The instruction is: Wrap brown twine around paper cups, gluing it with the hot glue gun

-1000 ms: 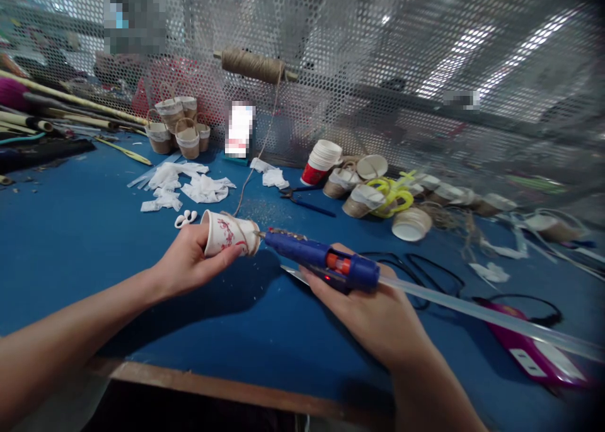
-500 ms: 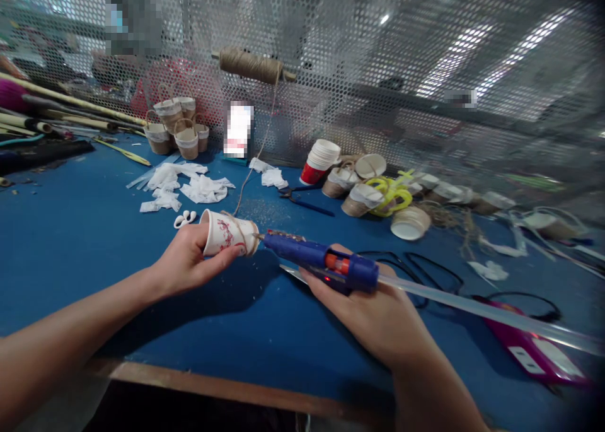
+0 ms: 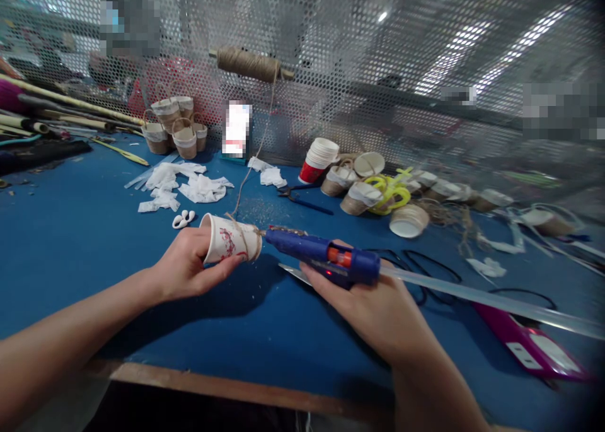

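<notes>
My left hand is closed around a white paper cup with a red print, its fingers inside the mouth and its thumb on the outside. The cup lies sideways, its base towards the right. Brown twine circles the base end and runs up to a spool. In my right hand is a blue hot glue gun with a small red light lit. Its nozzle is at the twine by the cup's base. A long clear glue stick sticks out behind. A metal blade shows beneath the right hand.
Twine-wrapped baskets stand back left near white fabric scraps. Stacked paper cups, blue-handled pliers and more wrapped cups sit at the back right. A purple power strip lies at right; white earbuds lie near the left hand.
The cup has turned slightly in my left hand, its printed pattern and slanting twine shifting a little. The glue gun stays at the base, its rear end and glue stick raised slightly.
</notes>
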{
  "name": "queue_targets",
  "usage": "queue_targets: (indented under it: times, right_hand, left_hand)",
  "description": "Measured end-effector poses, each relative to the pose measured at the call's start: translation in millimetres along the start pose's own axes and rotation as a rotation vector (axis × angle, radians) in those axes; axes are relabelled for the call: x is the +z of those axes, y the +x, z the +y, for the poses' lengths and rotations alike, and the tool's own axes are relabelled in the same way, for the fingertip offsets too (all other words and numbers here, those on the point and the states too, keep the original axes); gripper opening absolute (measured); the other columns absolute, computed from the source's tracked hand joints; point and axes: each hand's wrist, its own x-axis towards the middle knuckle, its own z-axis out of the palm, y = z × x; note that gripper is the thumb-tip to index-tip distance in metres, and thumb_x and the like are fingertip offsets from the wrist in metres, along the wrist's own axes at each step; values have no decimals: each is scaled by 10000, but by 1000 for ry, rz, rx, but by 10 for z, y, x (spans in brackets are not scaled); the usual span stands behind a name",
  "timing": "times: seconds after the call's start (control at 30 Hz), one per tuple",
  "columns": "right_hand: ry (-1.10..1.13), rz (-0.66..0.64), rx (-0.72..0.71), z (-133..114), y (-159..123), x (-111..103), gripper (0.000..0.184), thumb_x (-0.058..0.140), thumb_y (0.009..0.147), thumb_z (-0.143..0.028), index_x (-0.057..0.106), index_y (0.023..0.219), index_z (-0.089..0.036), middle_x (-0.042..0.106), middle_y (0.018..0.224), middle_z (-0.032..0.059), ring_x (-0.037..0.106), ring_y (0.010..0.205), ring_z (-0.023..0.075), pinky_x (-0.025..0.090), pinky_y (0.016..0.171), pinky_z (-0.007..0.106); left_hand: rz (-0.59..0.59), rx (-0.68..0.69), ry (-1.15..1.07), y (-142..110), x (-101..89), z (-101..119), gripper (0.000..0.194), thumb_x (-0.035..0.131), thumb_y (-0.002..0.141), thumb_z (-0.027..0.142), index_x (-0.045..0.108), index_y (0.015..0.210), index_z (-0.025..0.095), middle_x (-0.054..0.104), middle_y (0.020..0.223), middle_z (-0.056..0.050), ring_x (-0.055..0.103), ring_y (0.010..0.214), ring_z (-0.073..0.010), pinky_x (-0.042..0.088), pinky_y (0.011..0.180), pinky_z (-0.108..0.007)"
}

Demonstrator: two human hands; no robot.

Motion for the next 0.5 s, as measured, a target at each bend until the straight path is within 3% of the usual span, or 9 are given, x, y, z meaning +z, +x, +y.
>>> queue_targets:
  times: [0.13, 0.37, 0.5]
  right_hand:
    - [-3, -8, -12, -7, 9, -9, 143, 489, 751, -222, 584, 645, -229, 591, 564, 15, 572, 519, 160, 469, 511, 274]
    - [-6, -10, 32, 9, -26, 25, 137, 499, 755, -242, 598, 662, -229, 577, 539, 2, 542, 469, 147, 453, 471, 267]
    - [-4, 12, 26, 11, -25, 22, 140, 499, 754, -245, 589, 649, -223, 580, 548, 7, 543, 480, 148, 460, 494, 271]
  left_hand:
    - [-3, -7, -1, 5, -6, 7, 126, 518, 776, 154, 629, 719, 150, 687, 672, -48, 619, 633, -137, 475, 614, -245]
    - [31, -154, -43, 10, -4, -13, 121, 517, 777, 195, 624, 741, 153, 658, 651, -36, 594, 623, -138, 463, 557, -232]
    - [27, -153, -48, -2, 1, -17, 120, 523, 775, 200, 631, 752, 152, 650, 640, -32, 577, 597, -132, 456, 557, -234]
